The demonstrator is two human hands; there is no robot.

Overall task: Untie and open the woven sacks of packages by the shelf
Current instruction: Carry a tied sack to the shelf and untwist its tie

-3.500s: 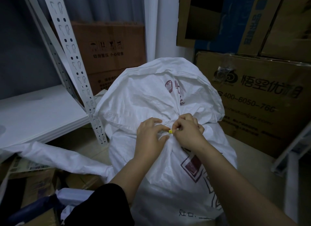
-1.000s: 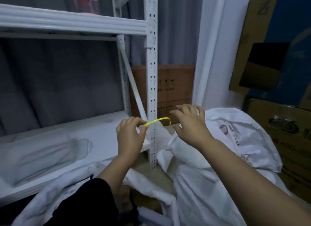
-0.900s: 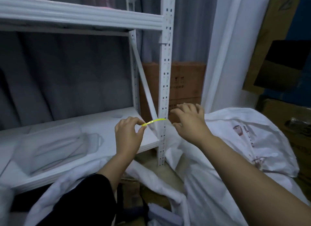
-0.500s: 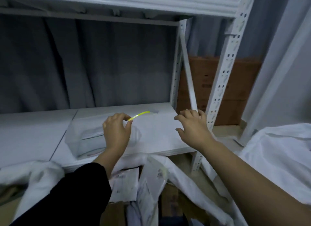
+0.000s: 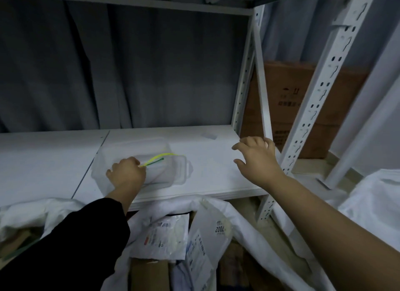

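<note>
My left hand (image 5: 126, 173) pinches a yellow cable tie (image 5: 161, 157) over a clear plastic tub (image 5: 173, 171) that stands on the white shelf board (image 5: 54, 160). A green tie (image 5: 156, 161) lies in the tub just under the yellow one. My right hand (image 5: 256, 158) hovers open above the shelf's right end, holding nothing. Below the shelf edge an opened white woven sack (image 5: 244, 228) shows plastic mailers (image 5: 164, 234) and cardboard packages inside. Part of a second white sack (image 5: 374, 204) sits at the right edge.
White perforated shelf posts (image 5: 324, 91) rise on the right, with a diagonal brace behind them. A brown carton (image 5: 287, 108) stands behind the posts. A grey curtain (image 5: 129, 69) hangs behind the shelf. Another crumpled white sack (image 5: 23, 212) lies at the lower left.
The tie came off the tied sack. My view swung left to the shelf. My left hand carried the yellow tie down to the clear tub; my right hand let go and stayed open.
</note>
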